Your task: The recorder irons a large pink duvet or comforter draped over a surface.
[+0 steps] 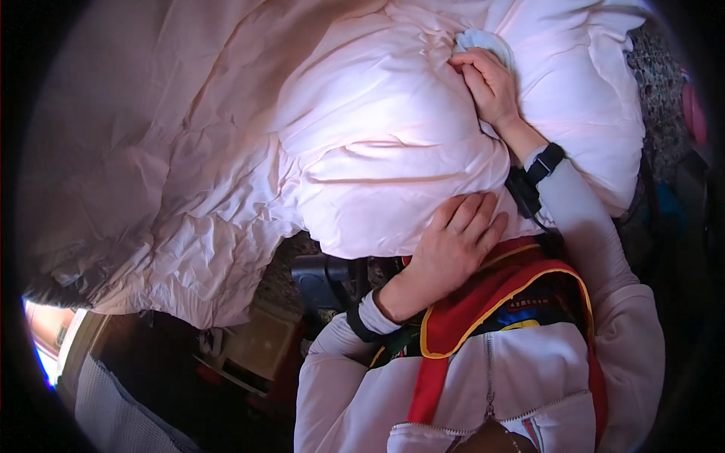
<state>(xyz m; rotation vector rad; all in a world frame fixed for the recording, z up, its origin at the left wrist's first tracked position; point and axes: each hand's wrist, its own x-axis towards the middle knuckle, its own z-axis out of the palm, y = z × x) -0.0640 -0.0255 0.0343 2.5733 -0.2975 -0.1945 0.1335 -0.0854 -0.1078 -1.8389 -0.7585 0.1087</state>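
The duvet (pixel 362 143) was soft, matt, pale pink cloth, puffy and creased. A small light-blue cloth (pixel 483 41) looked fleecy. The wrist straps (pixel 545 164) were matt black fabric.

Left hand (pixel 453 245), right hand (pixel 491 83) pressing duvet (pixel 377 136)

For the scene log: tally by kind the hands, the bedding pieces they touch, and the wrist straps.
Bare hands: 2, left hand and right hand
Puffy pale pink fabric duvet: 1
Small light blue cloth piece: 1
Black wrist straps: 2, left strap, right strap
Total: 6
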